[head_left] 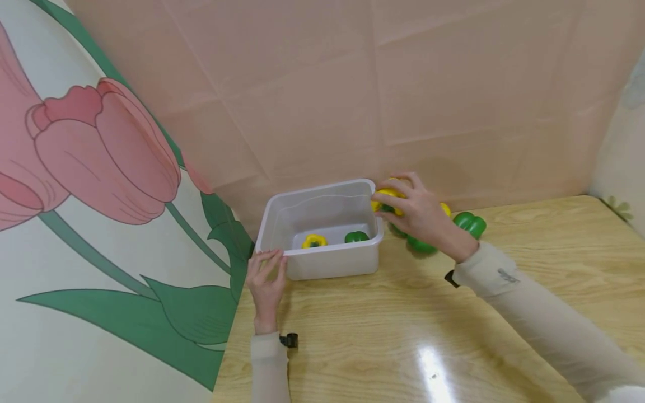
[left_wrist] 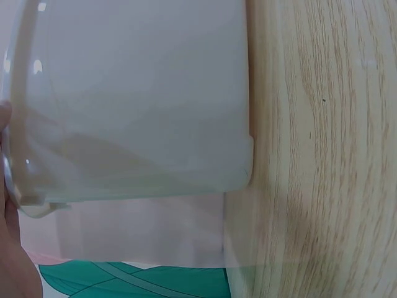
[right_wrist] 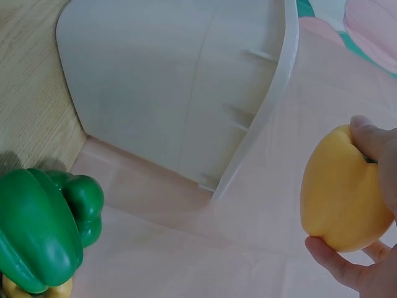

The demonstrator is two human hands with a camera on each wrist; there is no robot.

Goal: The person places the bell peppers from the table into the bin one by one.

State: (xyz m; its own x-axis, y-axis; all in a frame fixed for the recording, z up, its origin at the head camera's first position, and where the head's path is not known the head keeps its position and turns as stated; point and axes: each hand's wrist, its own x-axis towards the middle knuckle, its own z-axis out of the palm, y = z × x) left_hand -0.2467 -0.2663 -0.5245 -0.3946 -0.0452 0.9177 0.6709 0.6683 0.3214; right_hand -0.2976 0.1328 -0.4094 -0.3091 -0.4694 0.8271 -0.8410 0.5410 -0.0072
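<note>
My right hand [head_left: 420, 210] grips a yellow bell pepper [right_wrist: 341, 192] between thumb and fingers, held up beside the right rim of a pale grey plastic bin [head_left: 332, 264]. Inside the bin, a yellow bell pepper [head_left: 314, 240] lies toward the left and a green bell pepper [head_left: 356, 237] toward the right. My left hand [head_left: 267, 277] pinches the bin's front left corner, thumb outside and fingers over the rim. In the left wrist view only part of that hand [left_wrist: 13, 254] shows at the edge.
Right of the bin lie more peppers, including a green pepper [head_left: 470, 224] and a yellow one [head_left: 445, 209] partly hidden by my right hand. A pinkish cloth [head_left: 312, 101] hangs behind the wooden table [head_left: 363, 336]. A wall with painted tulips [head_left: 101, 145] borders the left side.
</note>
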